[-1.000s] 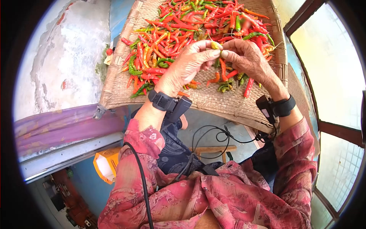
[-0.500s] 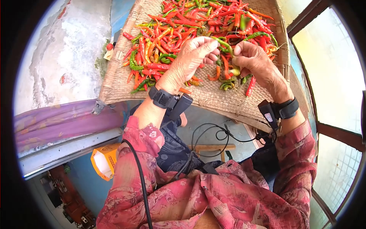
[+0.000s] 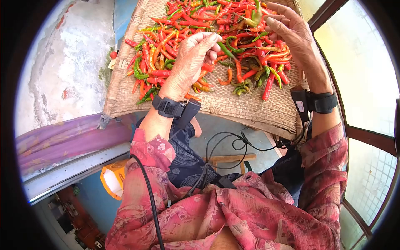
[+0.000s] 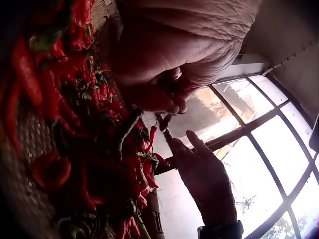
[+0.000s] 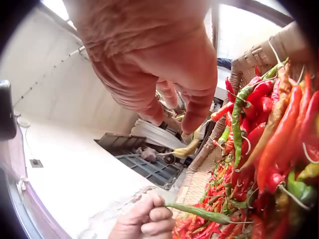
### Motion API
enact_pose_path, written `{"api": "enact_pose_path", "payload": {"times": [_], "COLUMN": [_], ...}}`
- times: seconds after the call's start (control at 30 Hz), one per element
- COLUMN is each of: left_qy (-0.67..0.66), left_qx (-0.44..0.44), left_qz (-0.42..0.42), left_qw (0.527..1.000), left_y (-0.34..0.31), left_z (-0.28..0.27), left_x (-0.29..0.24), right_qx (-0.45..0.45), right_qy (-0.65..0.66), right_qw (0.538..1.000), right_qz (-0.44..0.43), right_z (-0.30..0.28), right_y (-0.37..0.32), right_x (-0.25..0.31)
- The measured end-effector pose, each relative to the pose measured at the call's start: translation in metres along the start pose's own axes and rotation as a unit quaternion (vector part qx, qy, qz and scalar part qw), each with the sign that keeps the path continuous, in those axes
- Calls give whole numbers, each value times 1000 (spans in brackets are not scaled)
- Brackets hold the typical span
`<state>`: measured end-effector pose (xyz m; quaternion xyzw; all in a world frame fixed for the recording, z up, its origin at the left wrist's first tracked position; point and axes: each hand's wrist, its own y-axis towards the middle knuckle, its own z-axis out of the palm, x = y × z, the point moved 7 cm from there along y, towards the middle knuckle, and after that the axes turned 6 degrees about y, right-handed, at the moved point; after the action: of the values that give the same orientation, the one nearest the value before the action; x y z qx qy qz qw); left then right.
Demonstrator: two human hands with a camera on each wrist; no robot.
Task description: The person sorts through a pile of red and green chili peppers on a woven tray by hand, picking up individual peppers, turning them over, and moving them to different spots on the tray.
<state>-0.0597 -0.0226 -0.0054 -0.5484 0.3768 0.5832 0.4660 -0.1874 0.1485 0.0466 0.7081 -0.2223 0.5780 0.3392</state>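
In the head view the left hand (image 3: 189, 62) pinches a slim green chili (image 3: 227, 51) between thumb and fingertips. The right wrist view shows that same chili (image 5: 202, 213) reaching out from the left hand (image 5: 144, 219). The right hand (image 3: 298, 39) is raised at the tray's right side, fingers loosely bent and thumb apart. Just off its fingertips is a blurred yellow-green chili (image 3: 255, 17), also a yellowish chili (image 5: 187, 148) in the right wrist view; whether it touches a finger I cannot tell. Red, orange and green chilies (image 3: 183, 25) lie heaped below on a woven tray (image 3: 137, 102).
Black cables (image 3: 225, 141) hang between the arms, over a small wooden stool (image 3: 233, 158). An orange box (image 3: 114, 177) stands at the lower left. Framed window panes (image 3: 354, 75) are on the right, a purple cloth (image 3: 75, 139) on the left.
The right hand has moved up and right, away from the left hand, and its fingers have spread from their pinch. The left hand still holds a green chili, slightly lower and further left.
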Motion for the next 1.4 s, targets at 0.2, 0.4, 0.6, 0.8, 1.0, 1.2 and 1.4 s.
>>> {"api": "enact_pose_path", "payload": {"times": [0.2,0.4,0.6,0.8,1.0,1.2,1.4], "left_qy": [-121,-88,504,753,749,513,220], "left_qx": [107,108,-73,25,53,-16,-17], "left_qz": [-32,17,141,154,136,130,71], "left_qw": [986,990,849,639,646,849,973], "left_y": [-4,-3,6,15,22,20,11], "left_z": [31,20,-21,9,12,-8,-6], "left_x": [-10,-23,-19,27,39,-6,-15], "right_qx": [151,220,78,-107,9,48,88], "right_qy": [-130,-132,-119,-88,-123,-132,-75], "right_qw": [978,963,988,990,992,990,992], "right_qz": [-53,76,57,-14,-26,-10,56], "right_z": [52,72,25,-5,16,33,63], "right_y": [-22,-33,-9,-8,-12,-17,-26], "right_x": [-4,-18,-8,3,-1,-7,-28]}}
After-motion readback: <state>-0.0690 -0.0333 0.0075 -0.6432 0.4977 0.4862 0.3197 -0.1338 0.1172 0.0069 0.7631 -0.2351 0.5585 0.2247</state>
